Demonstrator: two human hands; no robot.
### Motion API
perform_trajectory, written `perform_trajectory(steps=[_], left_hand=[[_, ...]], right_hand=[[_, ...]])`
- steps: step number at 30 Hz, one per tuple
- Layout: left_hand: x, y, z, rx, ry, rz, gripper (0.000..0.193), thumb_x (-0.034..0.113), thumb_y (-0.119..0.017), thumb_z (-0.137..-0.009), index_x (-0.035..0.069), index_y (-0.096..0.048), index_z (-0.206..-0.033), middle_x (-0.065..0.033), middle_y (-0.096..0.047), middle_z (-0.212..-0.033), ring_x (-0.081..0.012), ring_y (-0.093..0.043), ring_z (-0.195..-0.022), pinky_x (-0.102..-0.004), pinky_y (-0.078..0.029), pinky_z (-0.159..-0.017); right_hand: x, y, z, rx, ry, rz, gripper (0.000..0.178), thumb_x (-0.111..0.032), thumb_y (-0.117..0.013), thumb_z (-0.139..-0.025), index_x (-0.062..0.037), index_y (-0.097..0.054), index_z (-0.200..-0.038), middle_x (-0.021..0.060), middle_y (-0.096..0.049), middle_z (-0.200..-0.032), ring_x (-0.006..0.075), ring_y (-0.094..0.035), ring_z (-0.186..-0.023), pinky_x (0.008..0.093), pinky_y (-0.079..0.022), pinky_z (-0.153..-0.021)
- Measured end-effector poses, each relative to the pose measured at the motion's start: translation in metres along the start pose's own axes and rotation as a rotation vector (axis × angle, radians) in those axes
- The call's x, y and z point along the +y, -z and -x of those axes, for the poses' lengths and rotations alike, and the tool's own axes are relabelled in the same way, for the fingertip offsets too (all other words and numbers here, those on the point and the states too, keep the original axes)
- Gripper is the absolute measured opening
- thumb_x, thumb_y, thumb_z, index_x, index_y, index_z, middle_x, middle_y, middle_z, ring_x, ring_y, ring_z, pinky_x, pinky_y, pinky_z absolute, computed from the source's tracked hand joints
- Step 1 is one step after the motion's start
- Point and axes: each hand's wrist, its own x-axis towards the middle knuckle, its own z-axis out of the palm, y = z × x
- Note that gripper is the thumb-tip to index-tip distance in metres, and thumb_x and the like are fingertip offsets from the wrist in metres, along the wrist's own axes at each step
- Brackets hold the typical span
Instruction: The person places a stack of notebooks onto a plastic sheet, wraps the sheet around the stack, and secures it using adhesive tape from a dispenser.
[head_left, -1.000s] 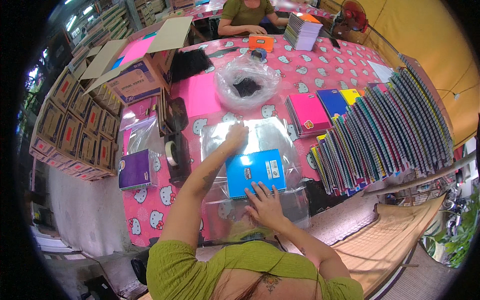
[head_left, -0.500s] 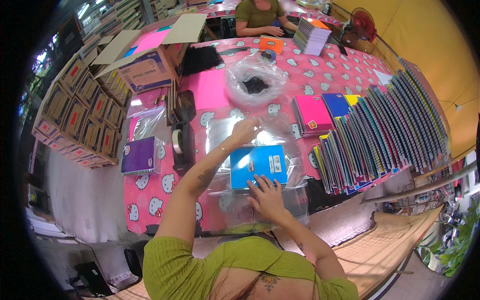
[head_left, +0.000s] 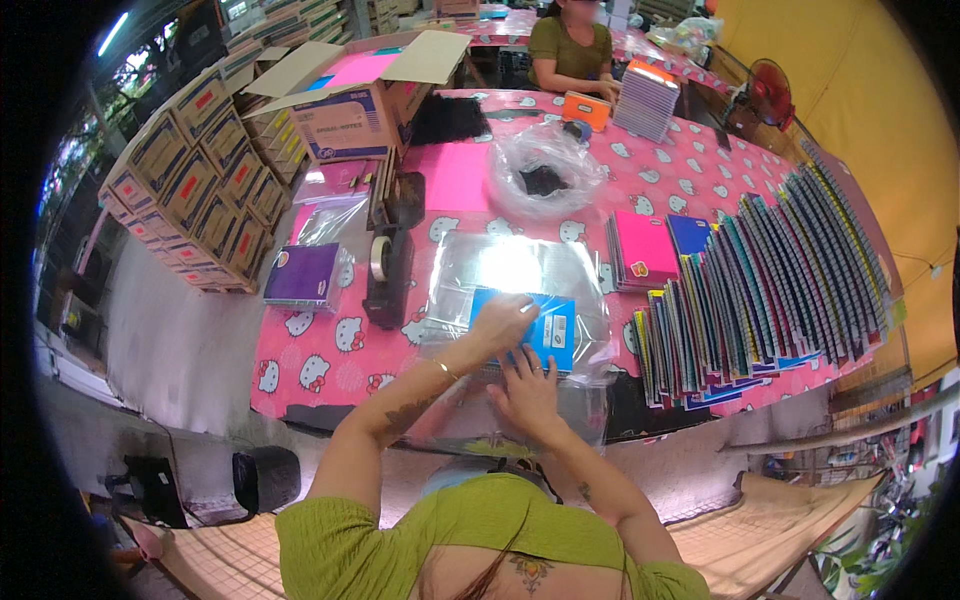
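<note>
A blue spiral notebook [head_left: 556, 353] with a white label lies among clear plastic sheets [head_left: 455, 270] in front of me; whether a layer covers it I cannot tell. My left hand [head_left: 506, 322] is over the notebook's upper left part, its fingers curled together. What they pinch, if anything, is hidden. Lower down, my right hand [head_left: 528, 398] rests on the notebook's near edge with its fingers spread. To the left stand a black tape dispenser [head_left: 390, 277] and a stack of purple notebooks [head_left: 301, 275] in clear plastic.
A long row of spiral notebooks [head_left: 770, 280] and a pink notebook stack [head_left: 643, 250] stand at right. Beyond the sheets lies a clear plastic roll [head_left: 548, 178]. An open carton [head_left: 350, 128] is at back left, beside stacked boxes [head_left: 200, 190]. Another person [head_left: 572, 55] sits across the table.
My left hand has come down from the plastic above the notebook onto the notebook's upper left, close to my right hand. My right hand stays at the near edge. The view has shifted.
</note>
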Motion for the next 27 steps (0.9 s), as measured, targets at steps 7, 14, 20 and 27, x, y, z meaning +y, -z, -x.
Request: perform_trajectory(steps=[7,14,20,27], left_hand=[[0.056,-0.015,0.029,-0.01,0.283,0.124,0.027,0.008,-0.059,-0.083,-0.001,-0.062,-0.107,-0.0195,-0.065,-0.115,-0.0358,-0.061,-0.111,-0.0429,-0.05,-0.094],[0.055,-0.036,0.044,0.119,0.353,0.215,0.026,0.011,-0.054,-0.089,0.0,-0.062,-0.111,-0.0204,-0.065,-0.112,-0.0371,-0.063,-0.102,-0.0446,-0.05,-0.088],[0.053,-0.001,0.023,-0.2,0.494,0.406,0.022,0.013,-0.053,-0.095,0.004,-0.062,-0.114,-0.0213,-0.065,-0.113,-0.04,-0.062,-0.108,-0.0447,-0.05,-0.094],[0.057,-0.027,0.037,-0.018,0.284,0.168,0.032,0.005,-0.055,-0.089,-0.001,-0.055,-0.121,-0.0215,-0.061,-0.119,-0.0382,-0.061,-0.108,-0.0438,-0.05,-0.094]], right_hand=[[0.013,-0.021,0.006,-0.03,0.027,0.064,0.075,-0.052,-0.056,-0.087,-0.0127,-0.039,-0.148,0.0132,-0.038,-0.152,0.0339,-0.025,-0.146,0.0729,-0.005,-0.109],[0.026,-0.022,0.001,-0.012,0.06,-0.042,0.068,-0.044,-0.062,-0.085,-0.0097,-0.047,-0.142,0.0139,-0.043,-0.15,0.0319,-0.035,-0.141,0.0711,-0.014,-0.104],[0.13,-0.025,-0.025,0.547,-0.43,-0.653,0.031,-0.006,-0.065,-0.083,0.0001,-0.063,-0.114,0.0173,-0.063,-0.117,0.0319,-0.065,-0.104,0.0332,-0.049,-0.086],[0.188,0.011,-0.048,0.384,-0.576,-1.22,0.017,-0.006,-0.062,-0.088,0.0023,-0.065,-0.102,0.0138,-0.067,-0.093,0.0226,-0.066,-0.083,0.0301,-0.054,-0.076]])
